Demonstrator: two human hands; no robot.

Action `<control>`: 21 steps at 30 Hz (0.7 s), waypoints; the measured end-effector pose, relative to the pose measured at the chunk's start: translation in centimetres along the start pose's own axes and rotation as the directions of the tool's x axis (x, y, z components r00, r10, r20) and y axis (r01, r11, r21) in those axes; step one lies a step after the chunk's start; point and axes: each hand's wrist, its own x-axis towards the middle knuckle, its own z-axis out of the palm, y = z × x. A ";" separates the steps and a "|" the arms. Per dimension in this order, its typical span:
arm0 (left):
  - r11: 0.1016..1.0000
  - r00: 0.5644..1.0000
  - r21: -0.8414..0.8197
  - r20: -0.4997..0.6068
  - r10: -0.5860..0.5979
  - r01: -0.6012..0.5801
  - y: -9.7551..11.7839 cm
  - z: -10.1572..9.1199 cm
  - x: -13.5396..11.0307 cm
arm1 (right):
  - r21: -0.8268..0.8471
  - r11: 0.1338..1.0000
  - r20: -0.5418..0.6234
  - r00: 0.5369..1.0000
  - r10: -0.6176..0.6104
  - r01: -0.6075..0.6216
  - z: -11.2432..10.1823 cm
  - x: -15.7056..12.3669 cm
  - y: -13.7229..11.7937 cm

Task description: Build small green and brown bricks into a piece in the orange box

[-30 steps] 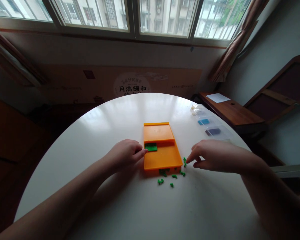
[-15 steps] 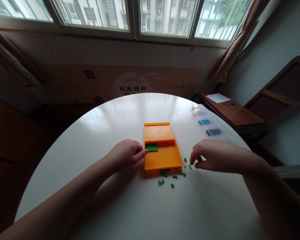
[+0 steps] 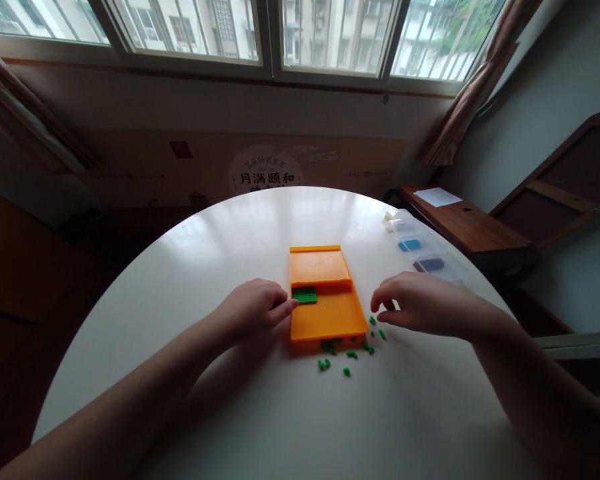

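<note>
Right hand shifts from the green rod toward the cluster

Since the frame half a second ago, the right hand (image 3: 417, 303) moves left and toward the far edge of the surface; the left hand (image 3: 255, 303) keeps its place. Fingertips now hang close over or just beside the small green cluster (image 3: 373, 320) near the orange tray's (image 3: 330, 321) near-right corner — contact cannot be told. The green rod (image 3: 382, 334) lies free on the white table (image 3: 280, 417), apart from the fingers. Judgement: the work is between pieces, none apparently lifted.

Hand states: right thumb and forefinger stand apart, fingers loosely curled, nothing visible between them. Left thumb and forefinger come together at the tray's left edge; cannot tell whether they grip the wall or merely rest there.

Appearance: the green plate (image 3: 305, 295) is flat, rectangular, its top gridded with fine bumps; it lies in the tray's near compartment, at the far-left corner. Loose green bits (image 3: 352, 355) are tiny and knobbly, scattered along the tray's near edge — those in its shadow are too dark to count. Clear boxes (image 3: 447, 268) line the table's right edge.
</note>
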 end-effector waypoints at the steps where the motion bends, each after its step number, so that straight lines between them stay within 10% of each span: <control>1: 1.000 1.000 -0.001 -0.003 0.001 -0.001 0.0 0.0 0.0 | -0.005 1.000 0.030 1.000 -0.003 0.003 0.0 -0.1 0.1; 21: 1.000 1.000 -0.012 -0.004 -0.005 0.005 0.0 -0.1 0.0 | 0.037 0.997 0.167 0.983 -0.075 0.070 0.2 -0.4 -0.1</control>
